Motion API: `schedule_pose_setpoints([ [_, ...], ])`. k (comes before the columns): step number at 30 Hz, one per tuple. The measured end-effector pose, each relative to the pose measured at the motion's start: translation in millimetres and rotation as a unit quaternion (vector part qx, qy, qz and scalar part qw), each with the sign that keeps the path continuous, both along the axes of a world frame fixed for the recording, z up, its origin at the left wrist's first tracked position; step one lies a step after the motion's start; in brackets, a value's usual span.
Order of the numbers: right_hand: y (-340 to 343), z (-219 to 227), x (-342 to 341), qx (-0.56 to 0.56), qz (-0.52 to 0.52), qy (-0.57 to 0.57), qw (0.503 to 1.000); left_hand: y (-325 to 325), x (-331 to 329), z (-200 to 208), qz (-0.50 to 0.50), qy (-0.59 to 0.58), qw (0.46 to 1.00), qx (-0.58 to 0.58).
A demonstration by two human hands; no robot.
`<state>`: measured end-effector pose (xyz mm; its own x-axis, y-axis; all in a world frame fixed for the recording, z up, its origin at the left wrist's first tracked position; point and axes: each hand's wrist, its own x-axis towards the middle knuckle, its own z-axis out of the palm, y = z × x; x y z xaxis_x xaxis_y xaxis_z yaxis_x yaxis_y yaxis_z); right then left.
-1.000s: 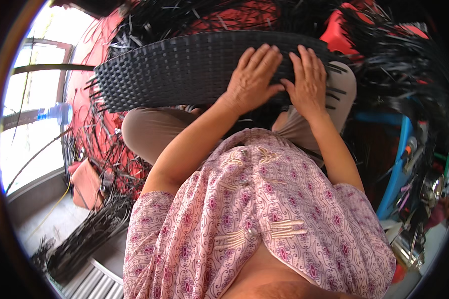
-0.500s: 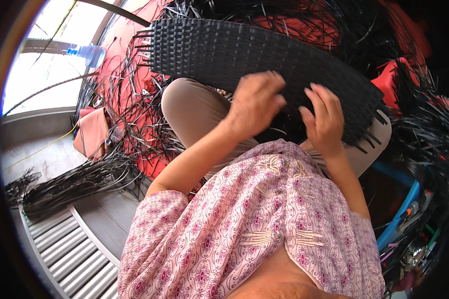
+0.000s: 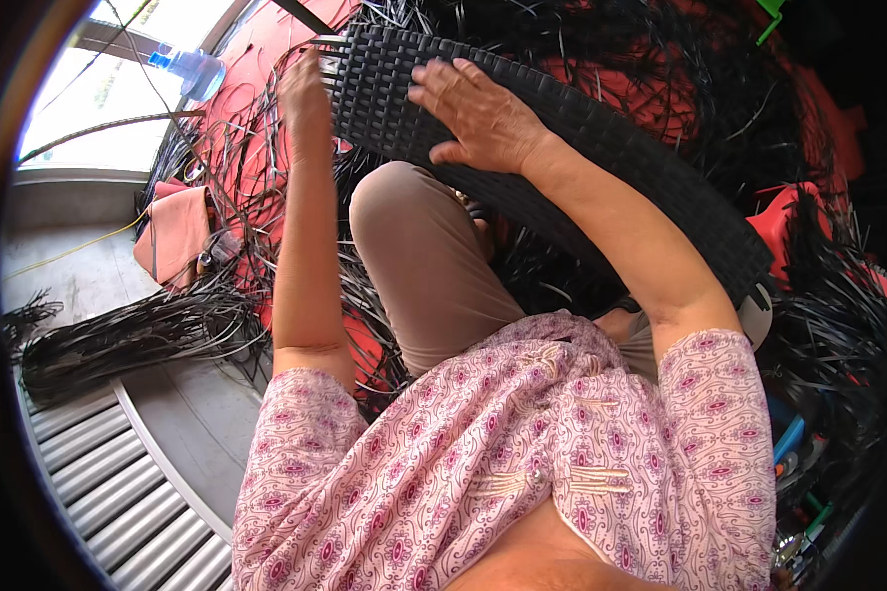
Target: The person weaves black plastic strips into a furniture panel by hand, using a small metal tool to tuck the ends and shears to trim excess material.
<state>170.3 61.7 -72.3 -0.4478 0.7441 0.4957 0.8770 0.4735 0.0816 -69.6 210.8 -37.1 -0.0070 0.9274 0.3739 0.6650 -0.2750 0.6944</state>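
Two hands work on one long black woven panel (image 3: pixel 581 148) in the head view, the only view here. The panel lies slanted across the person's raised knee (image 3: pixel 404 217), which props it up within arm's reach. The right hand (image 3: pixel 478 113) rests flat on the weave, fingers spread wide and holding nothing, seemingly pressing the panel down to steady it. The left hand (image 3: pixel 306 94) is at the panel's left end, where loose strand ends stick out; its fingers curl toward that edge, but whether they pinch a strand cannot be told, since the back of the hand faces the camera. Loose black strips (image 3: pixel 118 335) lie in a bundle on the floor to the left, well apart from the panel, and more tangle over the red sheet (image 3: pixel 256 108) behind it. A clear plastic bottle (image 3: pixel 189 69) lies near the top left. The panel's far right end runs behind the right forearm and into dark clutter, and the fisheye rim cuts off the things at the lower right.
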Motion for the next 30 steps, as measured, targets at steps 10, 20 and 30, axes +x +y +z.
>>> schedule_pose_setpoints([
  [10,-19,-16,-40,-0.149,0.163,0.117,0.968,27,-49,-127,-0.017,-0.184,0.98,-0.068],
  [20,-47,-27,-88,-0.324,0.2,0.393,0.837,37,-53,-123,-0.047,-0.272,0.941,-0.194],
  [30,59,17,-14,-0.05,0.151,-0.051,0.986,31,-45,-107,-0.071,-0.312,0.924,-0.21],
])
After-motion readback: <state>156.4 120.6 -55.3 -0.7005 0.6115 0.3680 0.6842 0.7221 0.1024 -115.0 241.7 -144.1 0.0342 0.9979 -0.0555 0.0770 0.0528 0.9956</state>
